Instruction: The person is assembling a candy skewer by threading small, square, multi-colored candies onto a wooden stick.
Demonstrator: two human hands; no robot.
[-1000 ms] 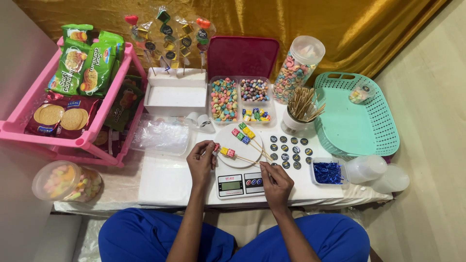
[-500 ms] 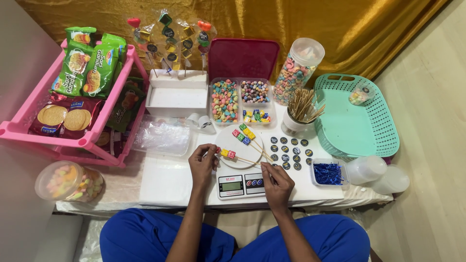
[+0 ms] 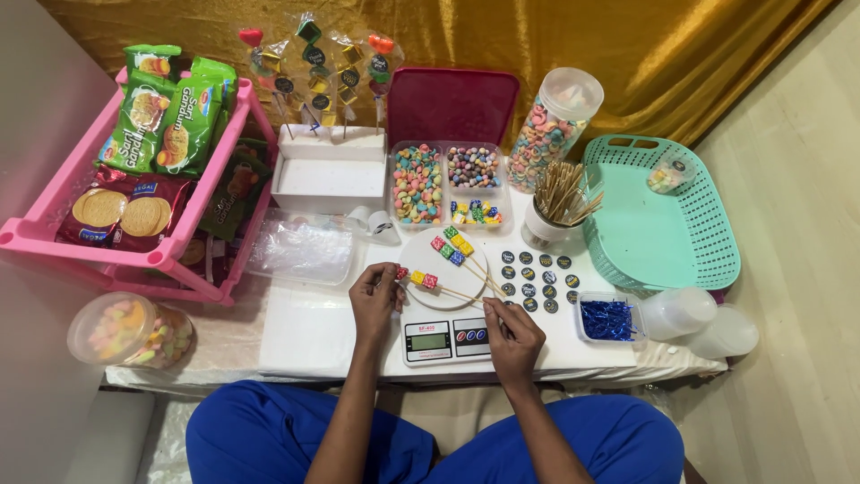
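My left hand (image 3: 376, 300) pinches the candy end of a thin wooden skewer (image 3: 452, 291) threaded with red and yellow candy pieces (image 3: 421, 279). My right hand (image 3: 511, 336) grips the skewer's bare end, near the front of a small digital scale (image 3: 445, 339). The skewer lies across a round white plate (image 3: 428, 294) on the scale. A second skewer with red, yellow, green and blue candies (image 3: 452, 245) rests on the same plate.
Clear trays of coloured candies (image 3: 445, 182), a cup of skewers (image 3: 555, 211), round dark stickers (image 3: 535, 278), a tub of blue twist ties (image 3: 608, 318), a teal basket (image 3: 658, 215), a pink rack of biscuit packs (image 3: 134, 170), a white block holding wrapped candy skewers (image 3: 327, 175) and a candy jar (image 3: 551, 130).
Both hands stay on the skewer over the plate. The view has shifted slightly; the hands have barely moved.
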